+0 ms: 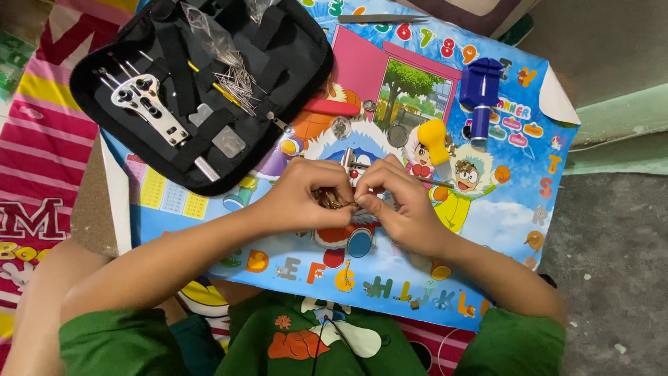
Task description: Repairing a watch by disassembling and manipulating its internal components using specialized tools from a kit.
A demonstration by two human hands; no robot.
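Observation:
My left hand (303,196) and my right hand (398,202) meet over the middle of a colourful cartoon poster (487,230) laid on a low surface. Both hands pinch a small brownish metal watch piece (336,202), mostly hidden by the fingers. A thin metal tool (431,181) sticks out to the right from under my right hand. Just beyond the hands lie small round metal parts (397,135) and a yellow-handled tool (434,139).
An open black tool case (202,83) with a steel wrench, pins and small bags lies at the upper left. A blue link-remover tool (479,94) stands at the upper right. Tweezers (383,19) lie at the far edge. Grey floor is on the right, a striped mat on the left.

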